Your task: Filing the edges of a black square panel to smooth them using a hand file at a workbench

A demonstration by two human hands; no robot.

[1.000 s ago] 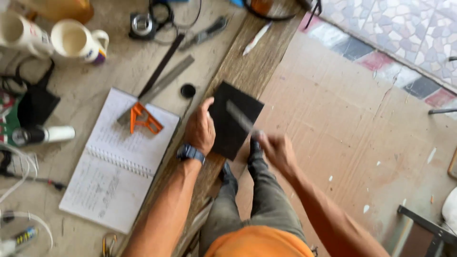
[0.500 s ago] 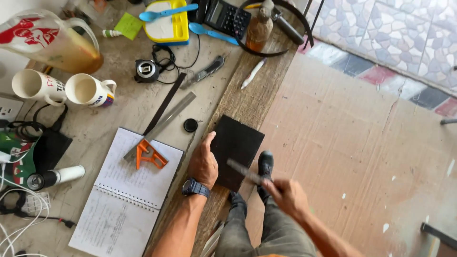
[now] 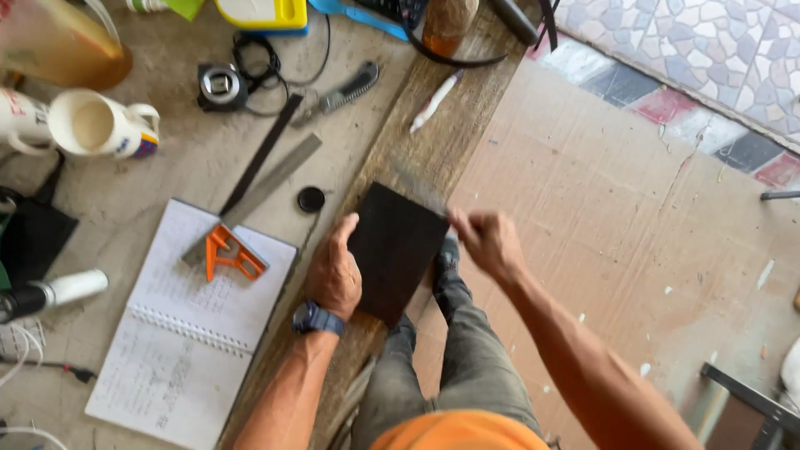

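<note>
I log: left hand [image 3: 333, 271] pressed flat, pinning the black sheet [image 3: 396, 250] on the wooden plank edge [image 3: 417, 158]. Right hand [image 3: 487, 242] clenched around a blurred file [image 3: 421, 192] at the sheet's upper edge. Filing step, I judge; next stroke needs steady pinning.

Work surface: grey concrete-like bench top [image 3: 192, 167], stained and dusty, filling the left half.
Bench edge: worn wooden plank [image 3: 433, 142] running diagonally from far centre to near left.
Floor, centre and right: flattened brown cardboard sheet [image 3: 633, 225], scuffed, with white flecks.
Floor, far right: patterned stone-look tiles [image 3: 708, 50], grey and pink; a row of red and dark tiles [image 3: 667, 104] borders the cardboard.
Furniture: dark metal frame [image 3: 750, 400], near right corner.
Light: soft daylight, even, faint shadows.
</note>
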